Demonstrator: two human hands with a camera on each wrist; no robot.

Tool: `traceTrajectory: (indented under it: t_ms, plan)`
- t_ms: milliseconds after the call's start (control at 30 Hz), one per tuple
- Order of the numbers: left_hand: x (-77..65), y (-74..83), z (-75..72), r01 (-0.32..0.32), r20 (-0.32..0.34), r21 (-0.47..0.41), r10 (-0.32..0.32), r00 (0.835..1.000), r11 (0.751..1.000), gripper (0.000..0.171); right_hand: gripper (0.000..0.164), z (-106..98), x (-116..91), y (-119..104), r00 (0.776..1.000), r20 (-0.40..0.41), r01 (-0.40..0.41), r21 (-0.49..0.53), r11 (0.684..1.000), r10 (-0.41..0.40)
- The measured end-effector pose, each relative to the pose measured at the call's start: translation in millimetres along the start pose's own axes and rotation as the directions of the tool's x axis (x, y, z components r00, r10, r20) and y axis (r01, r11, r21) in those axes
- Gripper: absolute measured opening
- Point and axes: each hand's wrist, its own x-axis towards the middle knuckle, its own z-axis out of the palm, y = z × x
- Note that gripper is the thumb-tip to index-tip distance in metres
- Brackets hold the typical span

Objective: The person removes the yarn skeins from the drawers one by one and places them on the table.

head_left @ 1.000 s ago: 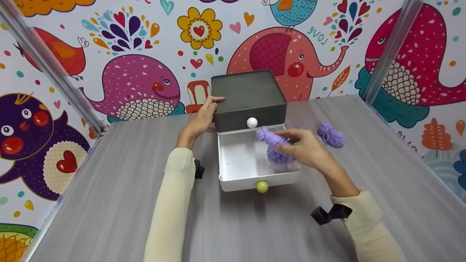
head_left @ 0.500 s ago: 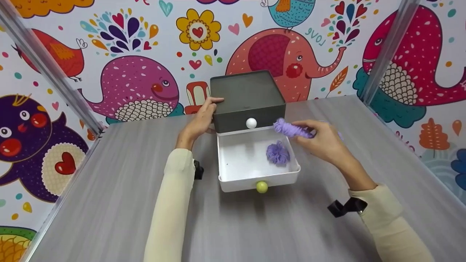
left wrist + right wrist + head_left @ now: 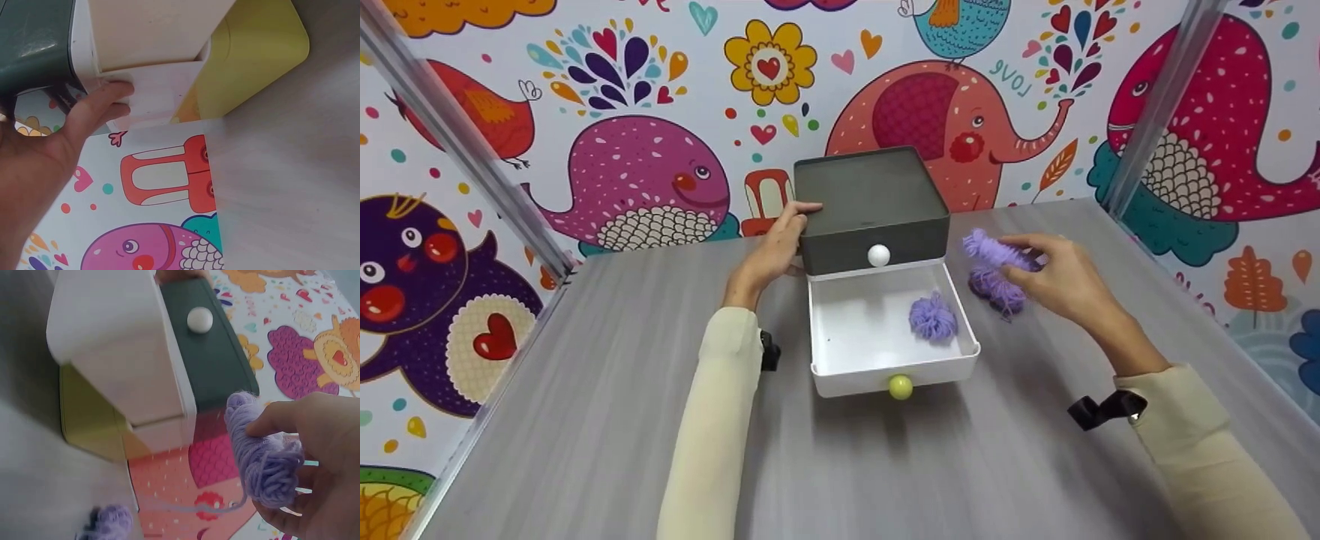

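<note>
A small skein of purple yarn (image 3: 994, 251) is pinched in my right hand (image 3: 1069, 277), a loose strand (image 3: 219, 508) trailing from it in the right wrist view. Below it, a second purple skein (image 3: 997, 292) lies on the table right of the drawer unit. One more purple yarn bundle (image 3: 934, 318) sits inside the pulled-out white drawer (image 3: 896, 369), toward its right side. My left hand (image 3: 772, 244) rests against the left side of the unit, one finger lying on its dark green top (image 3: 874, 187). In the left wrist view, fingers (image 3: 115, 93) touch the white tier.
The dark green top drawer, with a white knob (image 3: 878, 255), is closed. A yellow-green knob (image 3: 900, 387) sticks out of the white drawer's front, and a yellow-green tier (image 3: 264, 50) stands beneath. Patterned walls with metal posts (image 3: 1159, 112) bound the grey table (image 3: 615, 360).
My right hand has carried the skein from over the white drawer rightward, out over the table and the skein lying there. My left hand has stayed on the unit.
</note>
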Motion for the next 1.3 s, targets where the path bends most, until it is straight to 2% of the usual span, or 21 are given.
traceTrajectory:
  t_ms: [167,367,700,1067,1300]
  plan:
    - [-1.0,-1.6,-0.1,-0.017,-0.015,0.009,0.017,1.0,1.0,0.04,0.045,-8.5,10.7,14.3,1.0,-0.026,0.004,-0.037,0.999,-0.005]
    - [-0.4,-0.9,0.0,-0.015,-0.016,-0.011,0.015,1.0,1.0,0.04,0.046,-24.0,25.6,27.2,0.998,0.007,-0.055,-0.038,0.998,0.056]
    - [0.8,-1.3,-0.6,-0.008,-0.024,0.016,0.008,1.0,1.0,0.04,0.045,-42.7,44.2,53.3,0.99,0.076,-0.111,-0.077,0.991,0.117]
    - [0.4,-0.3,1.0,0.002,-0.017,0.015,-0.002,1.0,1.0,0.04,0.048,-50.3,54.0,89.9,0.985,0.057,-0.155,-0.147,0.977,0.165]
    - [0.3,-0.5,1.1,-0.006,-0.018,0.014,0.006,1.0,1.0,0.04,0.052,-53.5,60.3,105.4,0.975,0.031,-0.215,-0.114,0.97,0.219]
